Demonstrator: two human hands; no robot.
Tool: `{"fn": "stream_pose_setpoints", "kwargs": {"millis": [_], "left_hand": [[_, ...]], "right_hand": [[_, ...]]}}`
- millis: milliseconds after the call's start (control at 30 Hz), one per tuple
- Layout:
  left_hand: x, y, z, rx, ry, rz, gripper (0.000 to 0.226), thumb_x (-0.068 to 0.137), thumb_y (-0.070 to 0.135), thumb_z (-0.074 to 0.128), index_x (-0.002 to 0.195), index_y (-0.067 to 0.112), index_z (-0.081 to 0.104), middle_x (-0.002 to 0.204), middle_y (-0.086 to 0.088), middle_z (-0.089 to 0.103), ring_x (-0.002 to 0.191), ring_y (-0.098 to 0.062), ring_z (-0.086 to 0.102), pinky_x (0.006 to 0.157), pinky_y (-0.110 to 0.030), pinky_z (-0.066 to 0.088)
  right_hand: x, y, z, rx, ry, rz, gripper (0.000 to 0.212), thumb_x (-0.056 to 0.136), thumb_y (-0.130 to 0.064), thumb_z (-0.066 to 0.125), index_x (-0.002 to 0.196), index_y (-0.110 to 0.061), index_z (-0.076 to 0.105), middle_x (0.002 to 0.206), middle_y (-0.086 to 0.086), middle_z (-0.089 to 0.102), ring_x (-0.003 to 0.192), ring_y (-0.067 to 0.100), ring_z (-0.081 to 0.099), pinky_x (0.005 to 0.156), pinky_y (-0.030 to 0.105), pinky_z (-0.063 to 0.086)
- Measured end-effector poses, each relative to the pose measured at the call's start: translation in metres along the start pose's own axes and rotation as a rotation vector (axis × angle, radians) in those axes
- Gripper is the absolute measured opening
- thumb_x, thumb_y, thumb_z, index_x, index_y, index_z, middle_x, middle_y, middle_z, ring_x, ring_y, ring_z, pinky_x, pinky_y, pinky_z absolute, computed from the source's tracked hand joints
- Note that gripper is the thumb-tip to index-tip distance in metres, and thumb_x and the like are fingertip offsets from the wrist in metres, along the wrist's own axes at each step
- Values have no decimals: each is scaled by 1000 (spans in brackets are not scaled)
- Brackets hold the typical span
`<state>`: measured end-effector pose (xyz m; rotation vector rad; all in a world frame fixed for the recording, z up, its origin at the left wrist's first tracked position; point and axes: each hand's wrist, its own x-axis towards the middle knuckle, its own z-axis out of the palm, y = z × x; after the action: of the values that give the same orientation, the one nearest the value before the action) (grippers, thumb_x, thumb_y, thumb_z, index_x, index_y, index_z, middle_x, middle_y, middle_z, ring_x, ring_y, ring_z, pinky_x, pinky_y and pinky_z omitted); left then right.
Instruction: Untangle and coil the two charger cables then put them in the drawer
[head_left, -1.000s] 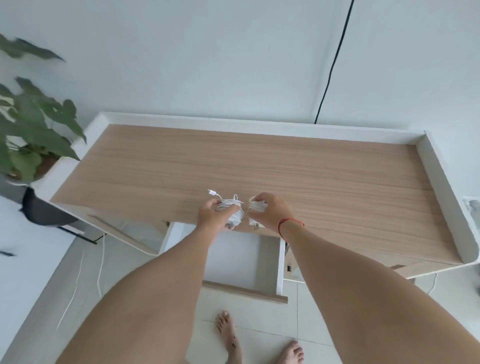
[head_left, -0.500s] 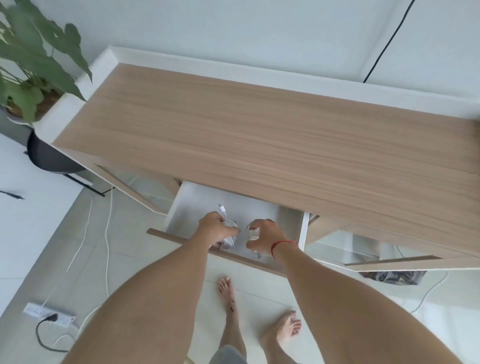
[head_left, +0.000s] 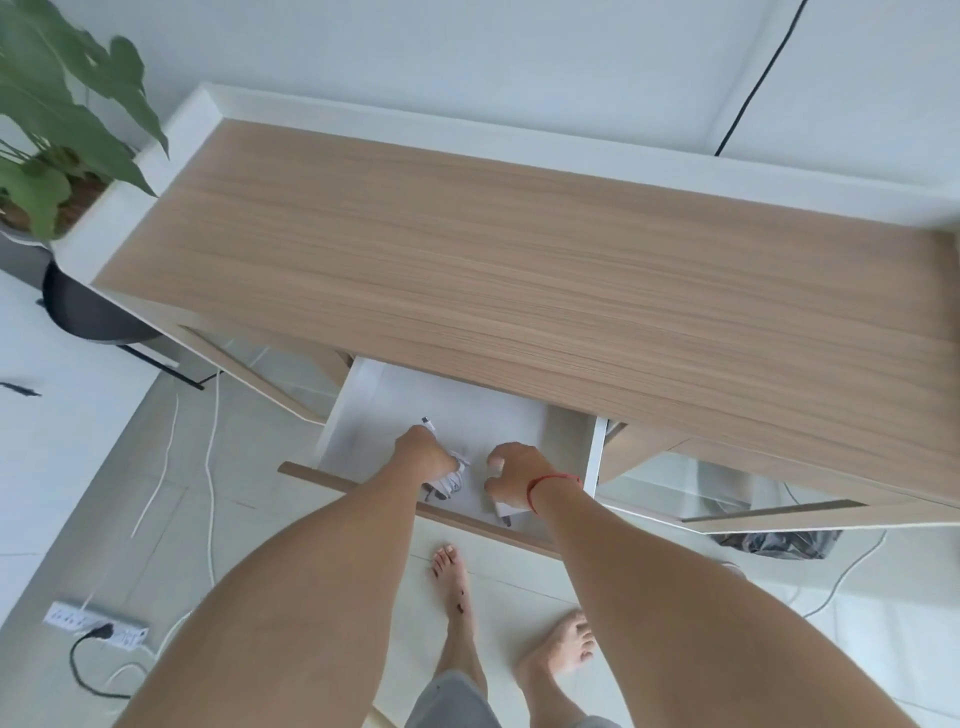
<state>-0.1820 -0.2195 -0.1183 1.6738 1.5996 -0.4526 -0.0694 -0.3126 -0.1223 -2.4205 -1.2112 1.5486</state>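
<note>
Head view: left hand (head_left: 423, 457), right hand (head_left: 514, 475) grip cables (head_left: 451, 478) between drawer (head_left: 358, 415) walls.

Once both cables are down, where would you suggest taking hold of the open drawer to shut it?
I'd take the wooden front panel of the drawer by its top edge, coming from the standing side. It juts out past the desk, and no handle shows.

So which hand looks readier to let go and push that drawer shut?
Probably the right hand: its cable lies low in the drawer beneath the palm, while the left hand grips its coil.
</note>
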Motion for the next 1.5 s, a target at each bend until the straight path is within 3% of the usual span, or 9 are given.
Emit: {"fn": "stream_pose_setpoints", "kwargs": {"millis": [200, 467, 700, 833, 933, 1067, 1200, 1367, 1500], "left_hand": [[-22, 11, -20, 40, 78, -48, 29, 86, 16, 62, 111, 3, 56, 106, -10, 63, 96, -25, 63, 72, -26, 50], [-28, 2, -20, 48, 101, 2, 29, 81, 28, 66, 101, 8, 60, 101, -4, 66, 92, -24, 62, 70, -26, 44], [-26, 6, -11, -25, 328, 157, 25, 86, 24, 63, 107, 12, 67, 112, -7, 65, 108, -29, 60, 86, -33, 49], [-29, 20, -7, -176, 561, 115, 42, 91, 26, 57, 128, 6, 51, 132, -16, 42, 124, -35, 39, 100, -42, 38], [-31, 40, -10, -460, 458, 11, 57, 96, 28, 50, 141, -2, 32, 143, -21, 33, 128, -40, 40, 104, -44, 34], [-23, 72, -21, -1097, 187, -153, 54, 96, 40, 44, 136, 3, 38, 134, -9, 48, 122, -30, 49, 98, -36, 36], [-11, 80, -26, -1267, 62, -148, 47, 96, 43, 47, 129, 10, 47, 87, -1, 49, 76, -18, 50, 86, -30, 44], [-6, 76, -34, -1056, 257, -141, 46, 97, 37, 45, 131, 6, 40, 128, -6, 48, 115, -24, 47, 100, -36, 35], [12, 79, -54, -487, 443, 115, 63, 99, 30, 41, 150, 0, 22, 159, -18, 14, 147, -30, 15, 119, -39, 16]], "right_hand": [[-44, -18, -16, -176, -314, -105, 74, 71, -63, 68, 136, -32, 51, 134, -10, 54, 108, 17, 57, 100, 37, 46], [-47, -19, -8, -393, -147, -222, 38, 75, -10, 68, 112, -16, 68, 106, 4, 66, 97, 24, 63, 69, 30, 45], [-33, -14, -21, -446, 281, -252, 41, 84, 3, 55, 122, -12, 60, 121, 11, 59, 111, 30, 60, 90, 36, 49], [-29, -6, -30, -500, 573, -313, 39, 80, 7, 55, 113, -12, 61, 117, 9, 55, 109, 28, 53, 91, 35, 44], [-24, -2, -38, -573, 914, -289, 59, 65, -1, 68, 120, -17, 60, 123, 11, 56, 107, 29, 57, 86, 35, 47], [-10, 10, -60, -520, 628, -94, 87, 87, -9, 56, 155, -14, 2, 162, 13, 3, 149, 31, 7, 119, 44, 17], [-3, 27, -74, -502, 605, -57, 81, 89, -7, 52, 154, -17, 5, 161, 9, 5, 148, 30, 10, 117, 39, 24], [-2, 17, -84, -392, 500, -62, 85, 88, -33, 61, 154, -20, 9, 162, 10, 2, 149, 31, 5, 118, 45, 19], [5, -5, -101, -174, 384, -87, 72, 91, -47, 53, 152, -24, 22, 163, 7, 5, 150, 25, 5, 119, 48, 15]]}}
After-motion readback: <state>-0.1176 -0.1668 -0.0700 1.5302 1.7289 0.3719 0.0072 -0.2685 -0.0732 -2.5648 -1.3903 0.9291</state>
